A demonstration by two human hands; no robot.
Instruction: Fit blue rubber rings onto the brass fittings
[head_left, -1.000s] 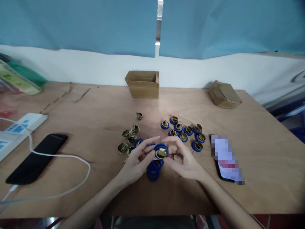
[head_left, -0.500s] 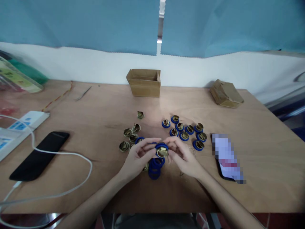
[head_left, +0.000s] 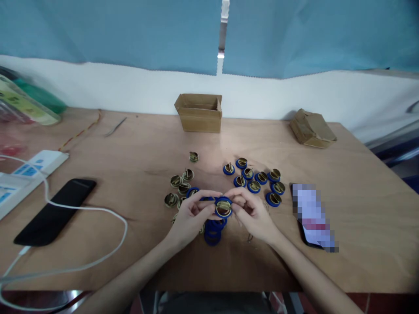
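Observation:
Between both hands is a round brass-coloured pin-back badge with a blue ring around it (head_left: 224, 208), its pin side facing me. My left hand (head_left: 191, 213) pinches its left edge, and my right hand (head_left: 250, 213) grips the right edge. Loose blue rings (head_left: 212, 236) lie on the table just below the hands. To the left are several brass badges without blue rings (head_left: 176, 181), some partly hidden by my left hand. Beyond my right hand sits a group of badges with blue rings (head_left: 254, 186), pin sides up.
An open cardboard box (head_left: 201, 117) stands at the back, with a crumpled one (head_left: 312, 128) at back right. A lit phone (head_left: 314, 218) lies to the right. On the left are a black phone (head_left: 55, 211), a white cable (head_left: 108, 212) and a power strip (head_left: 36, 168).
The held badge has turned so its back faces me more squarely, the blue ring now showing around it. Both hands stay in nearly the same place.

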